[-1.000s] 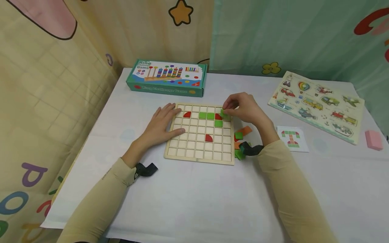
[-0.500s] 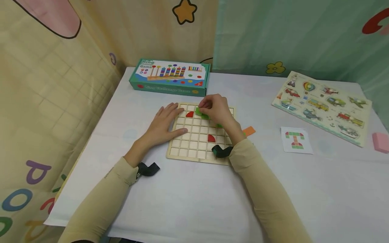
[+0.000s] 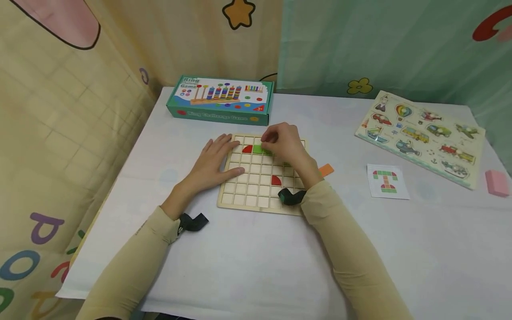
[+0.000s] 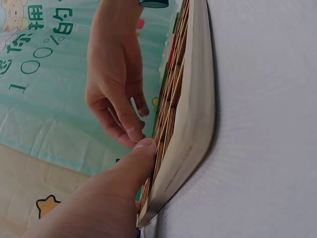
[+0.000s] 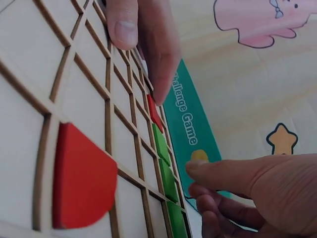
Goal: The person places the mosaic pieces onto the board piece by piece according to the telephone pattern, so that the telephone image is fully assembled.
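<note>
My left hand [image 3: 214,162] rests spread on the left edge of a wooden grid board [image 3: 245,208], its thumb lying over the cells. My right hand [image 3: 284,142] hovers over the board's far rows with nothing between thumb and fingers. Just below its fingertips, a green square tile [image 3: 257,149] lies in a cell beside a red quarter-circle tile [image 3: 247,149]. More green tiles [image 5: 168,178] continue that row in the right wrist view. Another red quarter-circle tile [image 3: 276,180] sits nearer the middle. The right hand and wrist hide part of the board.
A pattern card [image 3: 388,181] lies to the right, below a picture puzzle board [image 3: 424,138]. At the far right is a pink block [image 3: 498,182]. Behind the grid board stands a green game box [image 3: 220,100]. An orange tile [image 3: 326,170] pokes out past the right forearm.
My right hand has moved left from the board's right side, carrying a green tile, and let it go in the cell beside the red one. My left hand has stayed put.
</note>
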A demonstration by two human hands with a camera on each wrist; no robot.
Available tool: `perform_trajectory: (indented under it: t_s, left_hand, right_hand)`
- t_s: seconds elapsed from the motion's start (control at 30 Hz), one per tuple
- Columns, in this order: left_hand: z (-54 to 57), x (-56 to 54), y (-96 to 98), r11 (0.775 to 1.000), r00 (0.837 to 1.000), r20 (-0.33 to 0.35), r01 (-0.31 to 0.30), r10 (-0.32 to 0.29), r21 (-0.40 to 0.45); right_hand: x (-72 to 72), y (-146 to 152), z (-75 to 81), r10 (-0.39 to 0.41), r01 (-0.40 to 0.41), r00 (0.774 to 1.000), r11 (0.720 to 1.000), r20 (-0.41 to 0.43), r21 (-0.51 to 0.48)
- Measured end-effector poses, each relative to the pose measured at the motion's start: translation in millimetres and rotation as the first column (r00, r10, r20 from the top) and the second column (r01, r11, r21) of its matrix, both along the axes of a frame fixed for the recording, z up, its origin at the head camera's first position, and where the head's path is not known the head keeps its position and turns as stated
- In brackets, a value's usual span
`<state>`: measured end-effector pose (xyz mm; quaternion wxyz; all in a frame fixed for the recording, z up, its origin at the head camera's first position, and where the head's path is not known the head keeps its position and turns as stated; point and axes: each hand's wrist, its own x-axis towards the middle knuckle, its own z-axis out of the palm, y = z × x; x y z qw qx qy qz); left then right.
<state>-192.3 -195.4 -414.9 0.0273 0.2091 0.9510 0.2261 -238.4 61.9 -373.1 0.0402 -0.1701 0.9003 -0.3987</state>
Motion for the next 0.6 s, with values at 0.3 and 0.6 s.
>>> perform_trajectory:
  t_s: [0.3,0.6]
  left_hand:
    - [-1.1,-0.3,-0.9,1.0,1.0,0.004,0.01,-0.01,0.009]
    - [-0.6,-2.4,-1.0,1.0,1.0,-0.006,0.011,-0.011,0.005]
  right_hand:
    - [-0.9,8,4.9,0.023,-0.026,0.999,0.995,0.037,0.095]
    - [-1.7,1,7.2,0.079,-0.085,0.995,0.992,0.062,0.091]
